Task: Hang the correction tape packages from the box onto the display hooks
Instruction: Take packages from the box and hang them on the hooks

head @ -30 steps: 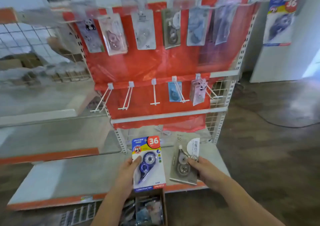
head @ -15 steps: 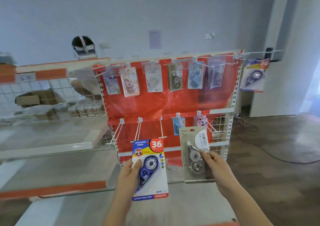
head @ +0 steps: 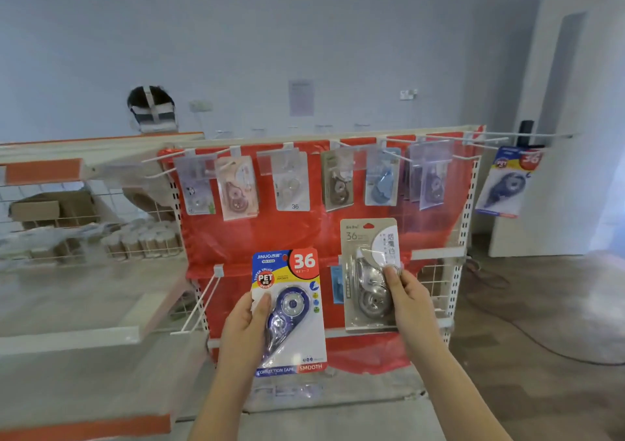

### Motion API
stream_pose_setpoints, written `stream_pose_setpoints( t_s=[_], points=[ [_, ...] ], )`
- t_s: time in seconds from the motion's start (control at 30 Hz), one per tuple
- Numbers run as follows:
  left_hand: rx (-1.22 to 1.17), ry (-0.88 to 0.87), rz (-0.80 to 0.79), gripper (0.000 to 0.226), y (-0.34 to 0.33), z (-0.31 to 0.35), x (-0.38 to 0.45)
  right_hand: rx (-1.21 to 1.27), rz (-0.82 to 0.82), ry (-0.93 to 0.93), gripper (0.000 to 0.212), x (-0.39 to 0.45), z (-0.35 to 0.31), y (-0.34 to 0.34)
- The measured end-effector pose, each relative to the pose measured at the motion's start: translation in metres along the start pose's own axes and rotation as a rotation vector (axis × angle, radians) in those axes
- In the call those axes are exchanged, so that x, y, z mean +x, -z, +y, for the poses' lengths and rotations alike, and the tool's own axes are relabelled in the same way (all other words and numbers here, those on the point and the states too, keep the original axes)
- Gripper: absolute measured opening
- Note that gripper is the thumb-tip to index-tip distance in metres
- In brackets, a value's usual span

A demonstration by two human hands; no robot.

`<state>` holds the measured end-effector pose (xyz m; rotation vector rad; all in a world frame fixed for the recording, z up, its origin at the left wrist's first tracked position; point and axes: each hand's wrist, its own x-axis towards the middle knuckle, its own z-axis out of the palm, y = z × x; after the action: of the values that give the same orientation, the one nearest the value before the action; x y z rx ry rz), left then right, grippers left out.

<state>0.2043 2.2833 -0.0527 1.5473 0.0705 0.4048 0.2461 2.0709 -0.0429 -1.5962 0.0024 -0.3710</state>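
The left hand (head: 244, 319) grips a blue-and-white card pack (head: 289, 310) and the right hand (head: 407, 297) pinches a grey clear-fronted pack (head: 367, 271), both before the red hook board (head: 236, 237), ready for hanging next.

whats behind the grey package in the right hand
Behind the grey package, held up by the right hand, a strip of a light blue package peeks out at its left edge, against the red backing sheet. Its hook and anything else there are covered.
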Motion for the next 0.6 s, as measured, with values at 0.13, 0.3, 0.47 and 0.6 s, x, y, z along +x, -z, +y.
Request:
stream_pose_setpoints(
  t_s=[0.13,0.3,0.47,0.6],
  points=[
    [0.0,-0.016,0.027,0.016,-0.025,-0.004,0.051,-0.051,-0.017,0.072,0.031,0.058,0.0,-0.009],
    [0.002,-0.008,0.093,0.016,-0.049,-0.007,0.103,-0.005,-0.079,0.143,0.027,0.119,-0.014,-0.018],
    [-0.001,0.01,0.105,0.015,-0.057,-0.015,0.125,-0.05,-0.055,0.233,0.029,0.154,-0.023,-0.03],
    [-0.002,0.027,0.101,0.015,-0.057,-0.018,0.131,-0.058,-0.05,0.269,0.026,0.165,-0.02,-0.034]
  ],
)
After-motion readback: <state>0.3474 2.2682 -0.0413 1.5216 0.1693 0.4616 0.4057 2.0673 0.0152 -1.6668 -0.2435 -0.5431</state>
